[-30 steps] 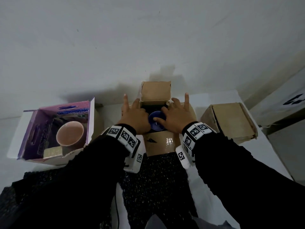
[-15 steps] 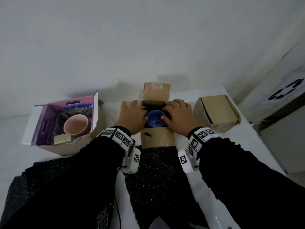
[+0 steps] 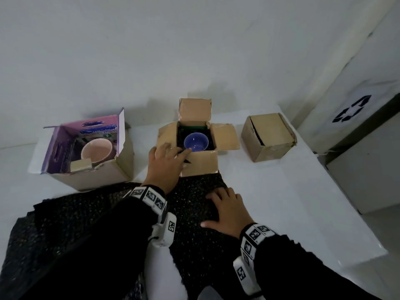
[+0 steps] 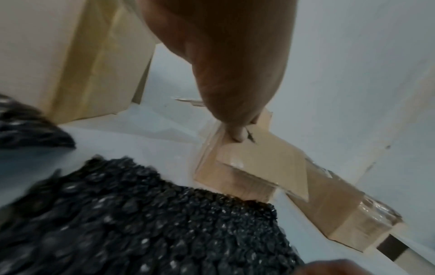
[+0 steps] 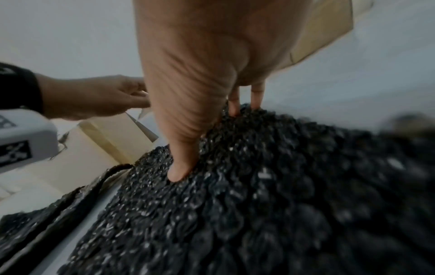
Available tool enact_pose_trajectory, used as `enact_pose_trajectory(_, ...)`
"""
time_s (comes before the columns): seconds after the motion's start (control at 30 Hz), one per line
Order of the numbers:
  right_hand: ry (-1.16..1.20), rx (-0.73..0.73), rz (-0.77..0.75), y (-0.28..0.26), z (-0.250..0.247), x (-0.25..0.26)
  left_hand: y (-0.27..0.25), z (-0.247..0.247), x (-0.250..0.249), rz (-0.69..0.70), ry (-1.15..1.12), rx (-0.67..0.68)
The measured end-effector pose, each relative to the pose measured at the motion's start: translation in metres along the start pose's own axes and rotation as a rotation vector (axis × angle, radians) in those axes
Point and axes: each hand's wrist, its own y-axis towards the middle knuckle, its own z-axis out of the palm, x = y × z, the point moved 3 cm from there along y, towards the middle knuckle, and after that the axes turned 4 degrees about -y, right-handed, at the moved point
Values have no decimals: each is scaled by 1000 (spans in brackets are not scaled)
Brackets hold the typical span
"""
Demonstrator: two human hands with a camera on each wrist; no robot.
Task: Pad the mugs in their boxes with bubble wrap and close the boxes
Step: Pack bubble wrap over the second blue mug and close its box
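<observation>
**Blue mug sits padded in the open middle box; bubble wrap sheet lies in front**

A white desk (image 3: 270,202) carries three boxes in a row before a pale wall. Beyond the desk's right edge stands a white bin (image 3: 355,118) with a recycling mark.

At the right, a closed cardboard box (image 3: 268,136) stands apart from the others, tilted a little. At the left, a larger box with purple-printed flaps (image 3: 86,152) stands open; a pink mug (image 3: 96,151) sits inside, with a small tan block (image 3: 80,165) just in front of it.

The middle box (image 3: 199,163) is open, its four flaps spread outward. Inside it a blue mug (image 3: 195,142) sits upright, with dark padding around it.

A black bubble wrap sheet (image 3: 194,213) lies on the desk directly in front of the middle box, its far edge touching the box's near side and reaching back towards the person.

The left hand (image 3: 165,163) rests at the middle box's near left corner, fingers extended, one fingertip reaching the mug's rim; the wrist view shows a fingertip on the near flap. The right hand (image 3: 227,210) lies flat on the bubble wrap, fingers spread and pressing down, gripping nothing. The hands are apart.
</observation>
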Motion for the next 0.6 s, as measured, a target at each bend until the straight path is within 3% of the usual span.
enact_pose_trajectory(0.07,-13,72,26,-3,7,0,11,-7,-7,-20,75,17)
enact_pose_trajectory(0.2,148,-22,0,-2,-4,3,19,-10,-8,-84,43,38)
enact_pose_trajectory(0.37,388,-200,114,0,-22,-9,-4,-14,-8,-104,-153,-157)
enact_pose_trajectory(0.47,469,-260,194,4,-32,-14,-23,-15,-12,-61,-190,-209)
enact_pose_trajectory(0.53,406,-165,252,7,-31,-18,-34,-17,-14,-46,-202,-208)
enact_pose_trajectory(0.6,360,34,336,6,-24,-25,-43,-14,-14,-42,-219,-179)
